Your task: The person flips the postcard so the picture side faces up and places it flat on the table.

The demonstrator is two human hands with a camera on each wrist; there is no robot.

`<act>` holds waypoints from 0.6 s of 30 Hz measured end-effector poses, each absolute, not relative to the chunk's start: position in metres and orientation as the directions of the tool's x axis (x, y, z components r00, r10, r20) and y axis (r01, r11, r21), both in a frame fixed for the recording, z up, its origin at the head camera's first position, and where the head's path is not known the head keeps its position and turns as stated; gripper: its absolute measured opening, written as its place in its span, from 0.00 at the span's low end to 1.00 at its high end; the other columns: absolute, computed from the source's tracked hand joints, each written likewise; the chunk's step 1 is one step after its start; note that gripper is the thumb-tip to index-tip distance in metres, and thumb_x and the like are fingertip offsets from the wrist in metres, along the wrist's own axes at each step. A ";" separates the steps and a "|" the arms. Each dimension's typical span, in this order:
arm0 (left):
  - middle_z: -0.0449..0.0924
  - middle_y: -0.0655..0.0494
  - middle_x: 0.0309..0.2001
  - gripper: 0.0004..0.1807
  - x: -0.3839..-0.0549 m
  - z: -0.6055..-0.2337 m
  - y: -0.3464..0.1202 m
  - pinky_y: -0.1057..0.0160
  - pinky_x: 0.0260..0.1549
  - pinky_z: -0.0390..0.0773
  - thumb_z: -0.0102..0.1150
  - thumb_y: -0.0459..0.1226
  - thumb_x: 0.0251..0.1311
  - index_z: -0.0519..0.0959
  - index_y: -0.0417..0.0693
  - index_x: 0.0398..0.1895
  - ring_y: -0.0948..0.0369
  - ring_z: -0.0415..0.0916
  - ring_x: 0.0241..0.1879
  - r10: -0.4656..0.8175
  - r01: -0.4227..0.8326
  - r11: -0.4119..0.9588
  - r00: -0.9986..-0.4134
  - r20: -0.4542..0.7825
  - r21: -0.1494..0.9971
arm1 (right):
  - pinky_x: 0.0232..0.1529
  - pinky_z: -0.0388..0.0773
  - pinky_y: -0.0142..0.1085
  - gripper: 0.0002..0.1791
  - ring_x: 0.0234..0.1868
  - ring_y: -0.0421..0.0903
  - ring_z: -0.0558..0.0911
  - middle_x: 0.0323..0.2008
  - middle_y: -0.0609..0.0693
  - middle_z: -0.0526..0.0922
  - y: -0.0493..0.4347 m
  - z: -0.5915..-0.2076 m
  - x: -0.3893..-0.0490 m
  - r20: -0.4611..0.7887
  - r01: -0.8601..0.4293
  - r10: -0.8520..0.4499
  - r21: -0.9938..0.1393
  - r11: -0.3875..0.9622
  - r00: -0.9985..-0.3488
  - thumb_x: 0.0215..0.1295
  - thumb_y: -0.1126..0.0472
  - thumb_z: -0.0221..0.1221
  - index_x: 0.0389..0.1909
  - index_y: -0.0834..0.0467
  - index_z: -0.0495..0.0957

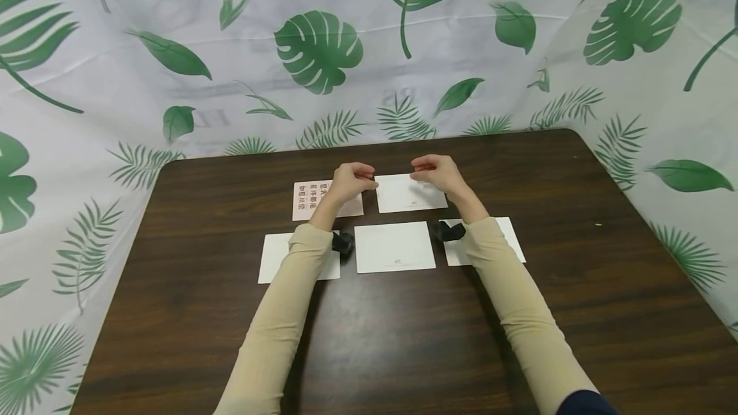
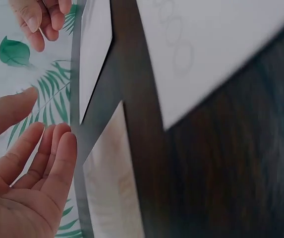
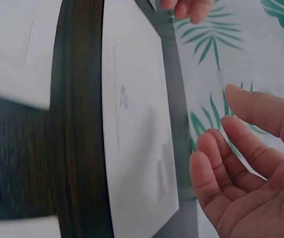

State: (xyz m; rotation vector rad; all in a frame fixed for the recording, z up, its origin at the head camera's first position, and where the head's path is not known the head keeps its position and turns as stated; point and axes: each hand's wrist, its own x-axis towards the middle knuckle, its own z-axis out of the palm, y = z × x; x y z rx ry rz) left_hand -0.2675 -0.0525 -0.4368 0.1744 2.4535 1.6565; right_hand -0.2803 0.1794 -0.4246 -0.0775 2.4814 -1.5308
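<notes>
My left hand (image 1: 348, 183) hovers between two cards in the back row, its fingers loosely bent and nothing in them. Beneath it lies a card with reddish printed characters (image 1: 305, 200), partly covered by the hand and wrist. Over the right part of a white back-row card (image 1: 403, 194) is my right hand (image 1: 442, 175), also holding nothing. In the left wrist view, the thumb and fingers of the left hand (image 2: 32, 178) are apart. The right wrist view shows the right hand (image 3: 251, 158) likewise, beside the white card with a small mark (image 3: 137, 124).
The front row has a white card on the left (image 1: 273, 258), one in the middle (image 1: 394, 247) and one on the right (image 1: 507, 235); the forearms partly cover the outer two. All lie on a dark wooden table (image 1: 196, 325). A leaf-patterned cloth (image 1: 242, 56) hangs behind.
</notes>
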 end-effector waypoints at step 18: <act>0.76 0.42 0.48 0.24 -0.281 -0.447 -0.027 0.61 0.43 0.76 0.67 0.30 0.49 0.76 0.33 0.51 0.51 0.74 0.45 0.158 -0.046 0.499 -0.977 -0.143 0.865 | 0.51 0.69 0.40 0.25 0.50 0.53 0.70 0.54 0.63 0.73 0.204 -0.438 -0.289 -0.191 0.121 -0.092 -0.857 0.501 -0.977 0.55 0.71 0.63 0.56 0.68 0.72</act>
